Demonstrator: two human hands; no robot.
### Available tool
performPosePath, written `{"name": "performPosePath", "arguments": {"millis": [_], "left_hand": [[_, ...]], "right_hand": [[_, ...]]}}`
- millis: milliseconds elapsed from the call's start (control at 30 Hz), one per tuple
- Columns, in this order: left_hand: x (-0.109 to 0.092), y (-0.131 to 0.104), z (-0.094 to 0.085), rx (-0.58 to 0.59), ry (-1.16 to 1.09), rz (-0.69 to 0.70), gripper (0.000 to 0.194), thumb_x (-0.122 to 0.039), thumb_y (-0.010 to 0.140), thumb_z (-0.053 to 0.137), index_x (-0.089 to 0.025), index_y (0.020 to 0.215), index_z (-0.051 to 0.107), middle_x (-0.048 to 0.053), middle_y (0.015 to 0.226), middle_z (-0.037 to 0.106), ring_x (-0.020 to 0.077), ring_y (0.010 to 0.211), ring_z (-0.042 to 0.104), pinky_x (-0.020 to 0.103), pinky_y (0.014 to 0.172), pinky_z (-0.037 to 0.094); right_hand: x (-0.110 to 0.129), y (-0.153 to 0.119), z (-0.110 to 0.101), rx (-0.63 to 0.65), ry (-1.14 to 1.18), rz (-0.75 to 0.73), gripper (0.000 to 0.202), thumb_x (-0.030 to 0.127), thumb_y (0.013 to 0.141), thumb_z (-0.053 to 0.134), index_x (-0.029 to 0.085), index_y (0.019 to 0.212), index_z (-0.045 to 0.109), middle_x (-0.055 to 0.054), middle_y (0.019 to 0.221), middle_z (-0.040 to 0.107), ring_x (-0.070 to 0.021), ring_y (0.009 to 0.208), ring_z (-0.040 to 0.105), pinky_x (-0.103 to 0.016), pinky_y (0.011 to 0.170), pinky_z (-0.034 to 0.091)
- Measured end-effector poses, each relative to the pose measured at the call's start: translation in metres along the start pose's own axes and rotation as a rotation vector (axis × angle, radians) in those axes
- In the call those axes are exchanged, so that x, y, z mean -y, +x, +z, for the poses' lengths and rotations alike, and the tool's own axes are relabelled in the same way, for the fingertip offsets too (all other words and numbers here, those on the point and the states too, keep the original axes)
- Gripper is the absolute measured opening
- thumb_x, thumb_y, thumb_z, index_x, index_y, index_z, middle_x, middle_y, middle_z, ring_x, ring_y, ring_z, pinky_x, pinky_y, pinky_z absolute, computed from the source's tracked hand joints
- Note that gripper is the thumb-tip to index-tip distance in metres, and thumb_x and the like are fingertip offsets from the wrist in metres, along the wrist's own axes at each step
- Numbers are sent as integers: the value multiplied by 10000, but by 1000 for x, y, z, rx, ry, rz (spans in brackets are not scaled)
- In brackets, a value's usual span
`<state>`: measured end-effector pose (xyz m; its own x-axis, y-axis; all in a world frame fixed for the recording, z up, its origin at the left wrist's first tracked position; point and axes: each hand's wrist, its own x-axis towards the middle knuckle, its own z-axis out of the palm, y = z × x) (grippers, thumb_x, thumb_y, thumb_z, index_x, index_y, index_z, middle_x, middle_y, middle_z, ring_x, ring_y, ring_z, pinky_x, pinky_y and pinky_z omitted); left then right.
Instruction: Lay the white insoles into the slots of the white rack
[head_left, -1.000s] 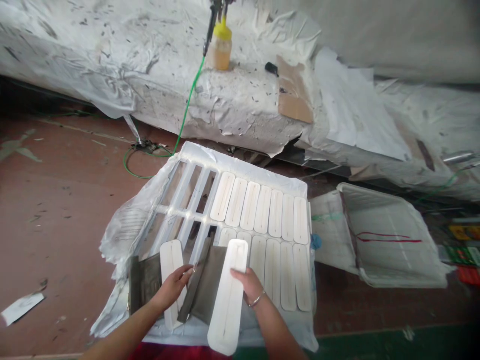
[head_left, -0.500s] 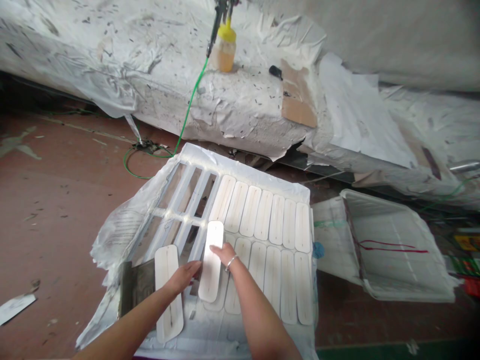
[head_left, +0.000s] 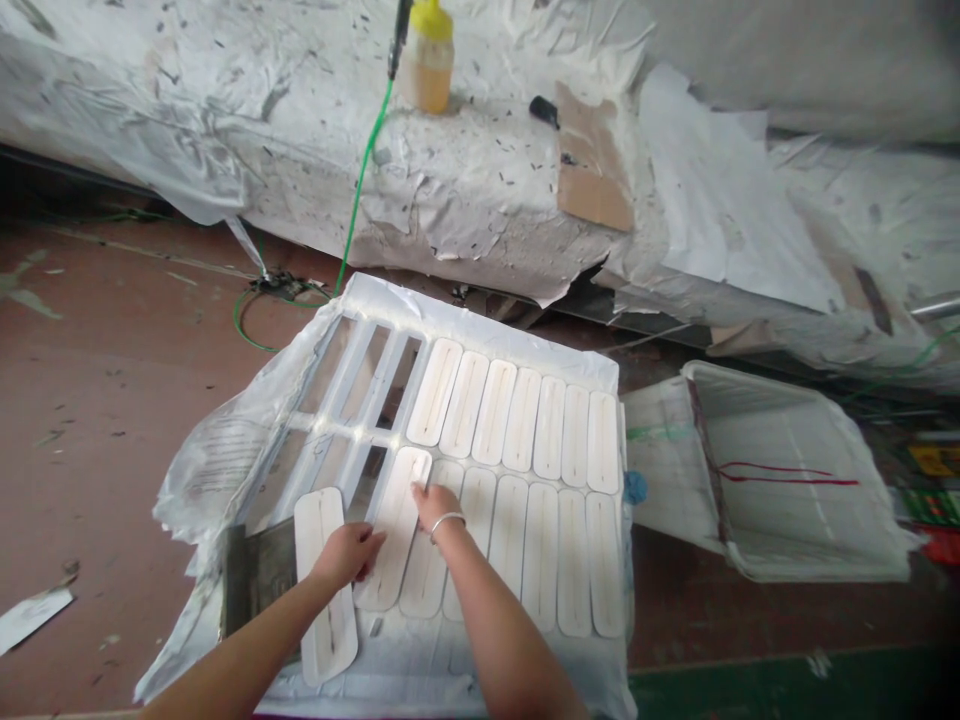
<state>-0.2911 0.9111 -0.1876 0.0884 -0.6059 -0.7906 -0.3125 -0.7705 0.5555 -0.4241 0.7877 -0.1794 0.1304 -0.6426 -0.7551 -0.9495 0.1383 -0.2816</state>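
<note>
A white rounded panel (head_left: pixel 395 520) lies at the left end of the lower row on the frame (head_left: pixel 442 328). My right hand (head_left: pixel 435 506) pinches its right edge near the top. At its left edge, my left hand (head_left: pixel 351 552) has curled fingers; whether they grip the panel is hard to tell. Beneath my left wrist a separate white panel (head_left: pixel 330 640) rests at a slant, partly covered by the forearm. Two rows of similar white panels (head_left: pixel 551 428) fill the frame's right part, while open slots (head_left: pixel 364 372) show at its left.
A dark flat piece (head_left: pixel 262 572) sits at the frame's lower left. Beyond the frame, a covered bench (head_left: pixel 465 170) holds a yellow-topped bottle (head_left: pixel 432 70) and cardboard (head_left: pixel 592 160). A green hose (head_left: pixel 361 180) hangs down from it. A white bin (head_left: pixel 795 480) stands at right.
The panel between my hands has moved left and tilted, and now lies in line with the lower row. Both hands have moved left with it. The view has shifted slightly.
</note>
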Motion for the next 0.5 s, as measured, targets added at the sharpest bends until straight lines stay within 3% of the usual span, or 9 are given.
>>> {"name": "performPosePath", "arguments": {"millis": [133, 333, 433, 500], "left_hand": [[3, -3, 6, -43, 54, -25, 372, -355, 865, 445, -176, 541, 402, -27, 380, 488, 114, 357, 504, 191, 421, 385], [0, -1, 10, -60, 120, -38, 383, -365, 878, 437, -175, 549, 387, -23, 406, 516, 108, 378, 526, 180, 438, 395], [-6, -1, 5, -21, 167, -52, 364, -360, 878, 438, -175, 566, 399, -20, 410, 506, 117, 386, 535, 184, 430, 395], [-11, -1, 2, 11, 209, -59, 347, -350, 878, 436, -175, 581, 404, -17, 421, 498, 122, 396, 538, 185, 425, 392]], "right_hand": [[-4, 1, -9, -48, -135, -30, 441, 443, 862, 417, 94, 911, 681, -225, 960, 682, -331, 938, 638, -419, 768, 471], [-19, 2, -17, -167, -218, -151, 291, 347, 867, 451, 138, 942, 640, -131, 888, 689, -258, 840, 643, -349, 700, 479], [-22, -1, -17, -241, -256, -303, 295, 288, 868, 474, 156, 1110, 579, -114, 1096, 625, -233, 1019, 567, -337, 836, 452], [-22, -1, -14, -250, -276, -436, 376, 265, 856, 506, 191, 1224, 519, -83, 1271, 534, -215, 1177, 456, -332, 981, 370]]}}
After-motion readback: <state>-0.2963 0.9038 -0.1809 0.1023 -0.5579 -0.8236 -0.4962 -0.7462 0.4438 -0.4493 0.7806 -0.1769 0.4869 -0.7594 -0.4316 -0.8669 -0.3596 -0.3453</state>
